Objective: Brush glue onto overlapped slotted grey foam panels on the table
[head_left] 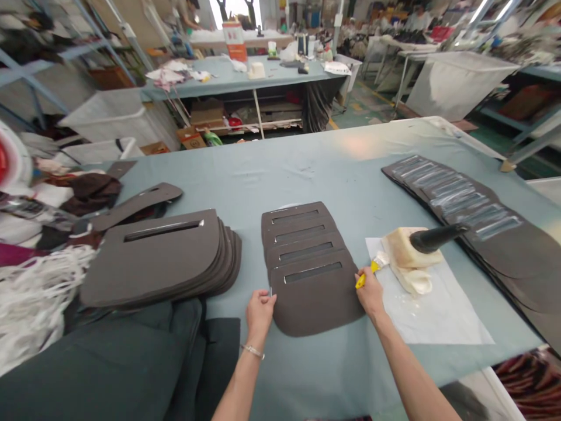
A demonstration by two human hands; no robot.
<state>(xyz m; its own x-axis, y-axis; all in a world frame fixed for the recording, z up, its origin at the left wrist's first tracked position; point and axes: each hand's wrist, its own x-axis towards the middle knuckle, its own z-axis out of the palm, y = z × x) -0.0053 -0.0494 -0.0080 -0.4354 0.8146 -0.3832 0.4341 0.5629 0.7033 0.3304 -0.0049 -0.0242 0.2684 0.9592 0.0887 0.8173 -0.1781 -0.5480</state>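
Before me several dark brown, round-ended flat panels overlap in a row, each with a long rectangular slot. My left hand (260, 316) is closed in a pinch at the left edge of the nearest panel (318, 307). A yellow-handled brush (373, 267) is gripped in my right hand (370, 293), whose fingertips meet that panel's right edge. The brush's bristles look coated white and point toward a cream block-shaped container (401, 248). Out of this container leans a black cone-shaped piece (438, 237). Underneath lies a white sheet (456, 321) with whitish smears.
Left of the row stands a stack of similar slotted panels (162, 257). Dark fabric (109, 362) and white strips (39, 304) lie nearby. On the right, overlapping panels (473, 204) show shiny strips around their slots. Another worktable (245, 79) stands beyond this one.
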